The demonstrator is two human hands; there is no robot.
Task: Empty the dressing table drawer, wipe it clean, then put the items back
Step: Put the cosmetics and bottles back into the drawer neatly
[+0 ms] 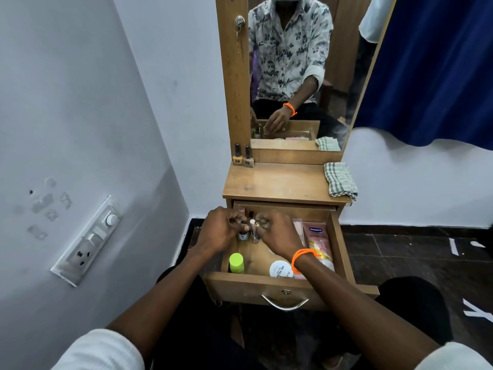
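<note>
- The pulled-out wooden drawer point(277, 285) with its curved metal handle point(285, 303) is sitting nearest the person, below both forearms.
- Just nearer than the left fingers, a small bottle with a lime-green cap point(236, 262) is standing in the drawer's front left corner.
- Under the right wrist with its orange thread band point(302, 257), a round white-lidded jar point(281, 268) is lying beside a pink Vaseline sachet point(318, 243).
- The left hand point(221, 229) is curling its fingers round a small dark-labelled bottle point(243, 235).
- The right hand point(274, 231) is pinching a small clear glass bottle with a white cap point(254, 232), touching the other bottle.
- Beyond the fingers, on the wooden table top point(277, 182), two nail polish bottles with dark caps point(242, 156) are standing at the far left, well apart from a folded green-checked cloth point(340, 180) at the right.
- Farthest off, the tall wood-framed mirror point(301, 76) is reflecting the person.
</note>
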